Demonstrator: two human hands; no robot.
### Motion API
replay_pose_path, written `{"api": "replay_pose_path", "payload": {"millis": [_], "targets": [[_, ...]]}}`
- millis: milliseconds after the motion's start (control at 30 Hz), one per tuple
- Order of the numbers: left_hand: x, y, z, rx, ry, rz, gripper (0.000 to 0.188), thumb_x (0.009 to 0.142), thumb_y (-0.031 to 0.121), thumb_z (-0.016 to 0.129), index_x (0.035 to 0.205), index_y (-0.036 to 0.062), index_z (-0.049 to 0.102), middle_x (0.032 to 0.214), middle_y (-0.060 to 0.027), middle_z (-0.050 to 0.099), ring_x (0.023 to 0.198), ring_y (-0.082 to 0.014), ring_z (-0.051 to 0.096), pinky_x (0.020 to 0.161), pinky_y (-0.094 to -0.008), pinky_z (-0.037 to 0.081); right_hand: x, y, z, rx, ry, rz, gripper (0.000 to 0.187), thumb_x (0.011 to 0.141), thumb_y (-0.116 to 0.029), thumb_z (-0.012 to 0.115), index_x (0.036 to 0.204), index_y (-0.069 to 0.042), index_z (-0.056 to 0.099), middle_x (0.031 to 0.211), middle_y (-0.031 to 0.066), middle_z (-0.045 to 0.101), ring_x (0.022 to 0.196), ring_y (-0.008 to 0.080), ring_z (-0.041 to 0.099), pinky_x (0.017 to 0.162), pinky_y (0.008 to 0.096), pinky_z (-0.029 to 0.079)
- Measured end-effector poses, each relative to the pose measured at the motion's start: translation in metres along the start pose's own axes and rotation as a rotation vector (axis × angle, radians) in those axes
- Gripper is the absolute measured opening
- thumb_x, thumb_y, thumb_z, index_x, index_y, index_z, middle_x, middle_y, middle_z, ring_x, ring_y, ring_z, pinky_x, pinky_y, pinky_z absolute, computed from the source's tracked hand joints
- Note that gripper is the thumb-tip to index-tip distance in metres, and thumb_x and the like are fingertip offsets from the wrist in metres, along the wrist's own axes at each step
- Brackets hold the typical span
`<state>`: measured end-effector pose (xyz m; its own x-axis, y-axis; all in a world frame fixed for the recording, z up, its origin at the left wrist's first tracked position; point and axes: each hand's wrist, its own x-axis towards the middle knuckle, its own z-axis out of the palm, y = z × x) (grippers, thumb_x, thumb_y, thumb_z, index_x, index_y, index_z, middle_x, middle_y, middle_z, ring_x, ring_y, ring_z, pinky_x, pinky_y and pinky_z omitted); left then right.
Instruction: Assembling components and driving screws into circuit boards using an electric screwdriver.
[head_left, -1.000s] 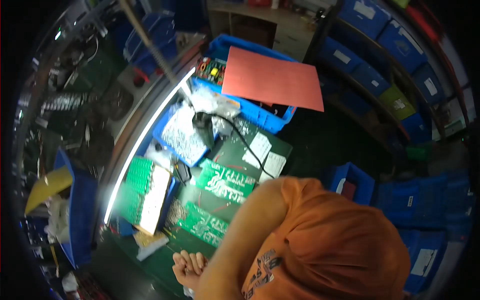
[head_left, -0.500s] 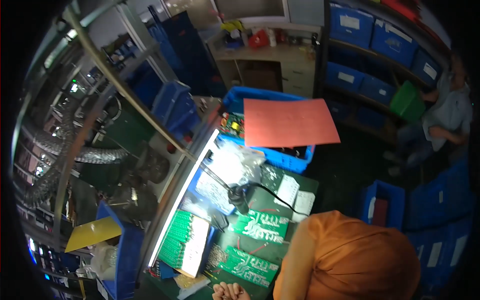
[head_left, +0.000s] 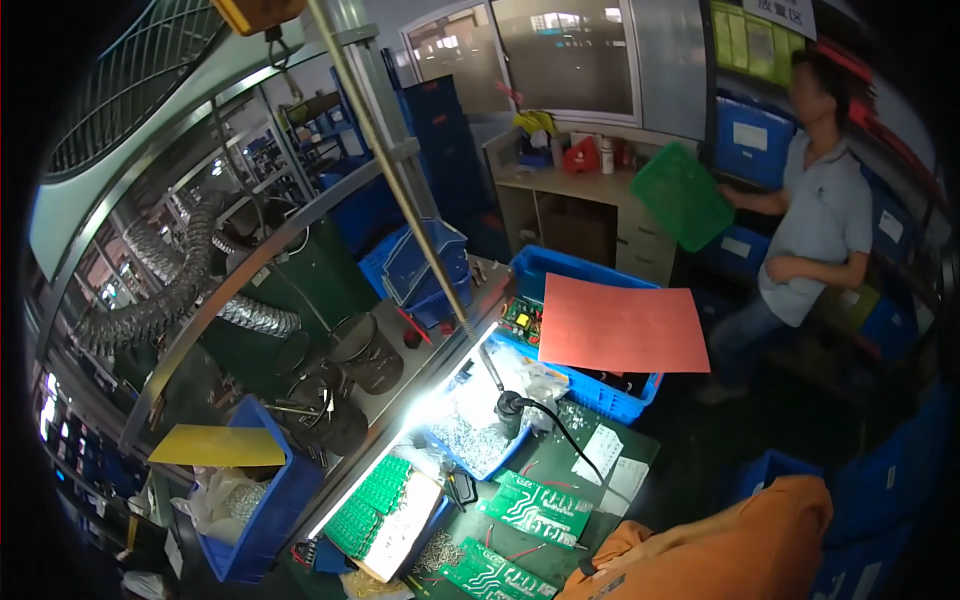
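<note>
Neither of my hands shows now. An orange sleeve (head_left: 700,545), with its cuff near the bench, comes in from the lower right, and the hand beyond it is out of sight. Closest to the cuff lies a green circuit board (head_left: 540,507) with red wires. A second green circuit board (head_left: 497,578) lies nearer, partly cut off by the lower edge. Left of them are a heap of small metal parts (head_left: 438,550) and a stack of green boards (head_left: 368,508) beside a bright white panel (head_left: 403,530). A dark cylindrical tool (head_left: 510,408) with a black cable hangs above the bench.
A blue tray of small parts (head_left: 470,440) sits under the bright tube light (head_left: 365,485). Behind it, a red sheet (head_left: 620,325) covers part of a blue crate (head_left: 610,398). A person (head_left: 815,210) at the right holds a green crate (head_left: 685,197). A blue bin (head_left: 250,540) stands left.
The view has tilted up, so the bench sits lower. My hand at the lower edge has left the picture. The person at the right now stands upright, with the green crate farther left.
</note>
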<state>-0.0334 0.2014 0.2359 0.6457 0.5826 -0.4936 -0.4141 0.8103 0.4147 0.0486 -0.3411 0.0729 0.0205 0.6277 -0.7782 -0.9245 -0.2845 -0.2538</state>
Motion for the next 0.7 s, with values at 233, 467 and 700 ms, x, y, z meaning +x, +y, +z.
{"api": "replay_pose_path", "payload": {"millis": [233,467,700], "targets": [[0.018,-0.012,-0.002,-0.068,0.114,-0.149,0.008,0.067,0.002,0.046,0.074,0.0063,0.047,0.052,-0.0008,0.036,0.041,-0.0114,0.032,0.038,-0.0226,0.029,0.13,-0.16,0.174,-0.175,-0.077,-0.073,0.029,0.082,-0.026,0.051,0.097,-0.001,0.054,0.093,0.0124,0.054,0.083,0.0213,0.052,0.069,0.0326,0.041],[0.021,0.001,-0.023,0.181,0.02,0.019,0.004,0.079,0.013,0.05,0.077,0.009,0.051,0.055,0.0003,0.04,0.043,-0.0107,0.04,0.039,-0.0213,0.034,0.04,-0.264,0.258,-1.735,-0.232,0.278,0.045,0.086,-0.03,0.048,0.116,0.003,0.041,0.118,0.0105,0.043,0.109,0.0221,0.043,0.091,0.0344,0.034],[-0.017,0.039,0.041,0.062,0.04,0.174,0.011,0.081,0.017,0.052,0.073,0.0095,0.049,0.053,0.0014,0.037,0.042,-0.01,0.033,0.036,-0.0218,0.025,-0.105,-0.388,0.428,-1.093,-0.843,-1.336,0.042,0.08,-0.018,0.058,0.109,0.01,0.047,0.1,0.0224,0.056,0.096,0.0283,0.055,0.083,0.0388,0.044]]}}
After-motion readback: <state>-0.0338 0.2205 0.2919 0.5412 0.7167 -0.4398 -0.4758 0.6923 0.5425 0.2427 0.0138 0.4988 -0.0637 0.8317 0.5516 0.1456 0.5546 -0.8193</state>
